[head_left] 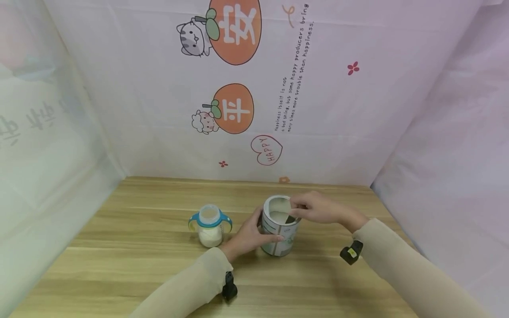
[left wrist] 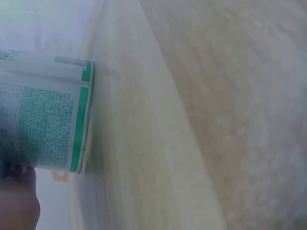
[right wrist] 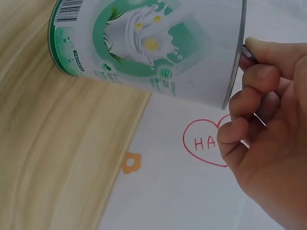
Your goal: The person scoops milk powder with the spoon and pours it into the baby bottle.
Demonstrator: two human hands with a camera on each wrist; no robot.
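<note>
A milk powder can (head_left: 280, 236) with a white and green label stands on the table, its top open over pale powder. My left hand (head_left: 251, 234) grips the can's side, thumb across the front; a bit of it shows at the left wrist view's lower left. At the rim, the right hand (head_left: 318, 207) pinches a thin dark handle (right wrist: 249, 51) whose other end is hidden; its remaining fingers curl beside the can. Left of the can stands a lidless baby bottle (head_left: 210, 236), with a blue two-handled collar and whitish contents.
The wooden table (head_left: 131, 256) meets a white printed sheet (head_left: 326, 110) at the back, with more sheeting on both sides. Black straps with small devices sit around both sleeves, the right one (head_left: 351, 252) just beyond the cuff.
</note>
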